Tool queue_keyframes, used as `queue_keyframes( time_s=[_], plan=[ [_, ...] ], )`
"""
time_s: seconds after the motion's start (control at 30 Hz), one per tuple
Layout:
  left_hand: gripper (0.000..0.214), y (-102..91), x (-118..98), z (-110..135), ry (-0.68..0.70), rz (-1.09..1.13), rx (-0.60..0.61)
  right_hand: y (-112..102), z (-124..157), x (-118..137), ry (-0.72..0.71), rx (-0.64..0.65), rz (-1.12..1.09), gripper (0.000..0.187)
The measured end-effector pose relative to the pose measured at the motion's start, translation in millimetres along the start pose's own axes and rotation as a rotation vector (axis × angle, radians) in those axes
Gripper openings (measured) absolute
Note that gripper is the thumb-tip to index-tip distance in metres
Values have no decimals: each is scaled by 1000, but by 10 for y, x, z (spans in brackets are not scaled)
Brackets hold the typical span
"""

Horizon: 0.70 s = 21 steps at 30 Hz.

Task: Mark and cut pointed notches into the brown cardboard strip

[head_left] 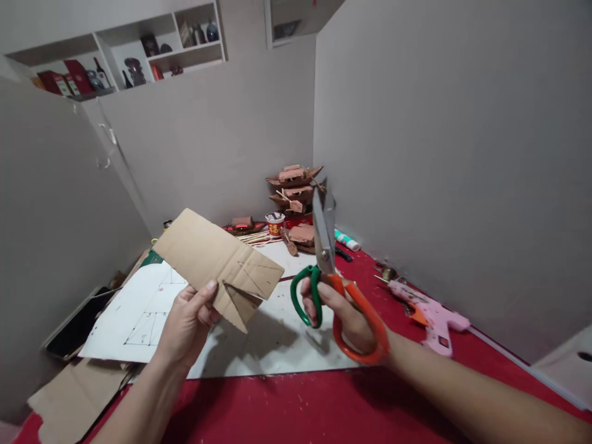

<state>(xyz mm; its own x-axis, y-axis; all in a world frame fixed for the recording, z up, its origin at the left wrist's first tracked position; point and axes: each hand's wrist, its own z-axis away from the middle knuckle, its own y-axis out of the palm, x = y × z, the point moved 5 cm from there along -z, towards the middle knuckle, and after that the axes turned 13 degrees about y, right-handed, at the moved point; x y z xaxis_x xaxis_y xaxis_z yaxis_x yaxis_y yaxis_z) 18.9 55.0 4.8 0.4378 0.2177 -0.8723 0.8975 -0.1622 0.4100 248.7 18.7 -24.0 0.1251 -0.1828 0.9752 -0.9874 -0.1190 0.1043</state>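
Between the thumb and fingers of my left hand (192, 317) is a piece of brown cardboard (203, 250), tilted above the table. Dark lines are drawn on its right part, and a narrow wedge-shaped cut runs in from its lower right edge. My right hand (346, 314) has its fingers through the handles of a pair of scissors (326, 246), one handle green and one orange. The blades point upward and stand slightly apart, to the right of the cardboard and not touching it.
A pink glue gun (432, 314) lies on the red tablecloth (296, 410) at right. White paper with drawn shapes (118, 308) and cardboard scraps (76, 398) lie at left. Model boats (296, 179), a small cup (274, 225) and thin sticks (256, 239) stand by the back wall.
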Motion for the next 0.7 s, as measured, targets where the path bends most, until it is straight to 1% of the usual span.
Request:
queue_keyframes(
  time_s=[0.07,0.13,0.2,0.23,0.3,0.33,0.47,0.6,0.7],
  plan=[
    [27,-67,-70,-47,43,3,-21,32,34,38,14,122,226,37],
    [26,-117,-126,-79,78,8,-38,132,100,80,4,296,510,34],
    [26,-156,-173,-102,105,12,-52,220,154,96,26,406,721,33],
    [25,-172,-196,-111,120,12,-58,252,167,94,48,430,796,33],
    [24,-196,-239,-128,148,12,-62,284,160,65,93,427,913,32],
    [24,-206,-258,-134,160,13,-63,283,144,45,104,401,965,32],
    [23,-227,-294,-141,176,8,-74,222,75,-52,69,286,1104,32],
    [26,-218,-262,-134,137,10,-60,183,55,-103,44,229,1163,31],
    [25,-200,-219,-128,81,18,-19,193,53,-92,47,206,1180,32]
  ],
)
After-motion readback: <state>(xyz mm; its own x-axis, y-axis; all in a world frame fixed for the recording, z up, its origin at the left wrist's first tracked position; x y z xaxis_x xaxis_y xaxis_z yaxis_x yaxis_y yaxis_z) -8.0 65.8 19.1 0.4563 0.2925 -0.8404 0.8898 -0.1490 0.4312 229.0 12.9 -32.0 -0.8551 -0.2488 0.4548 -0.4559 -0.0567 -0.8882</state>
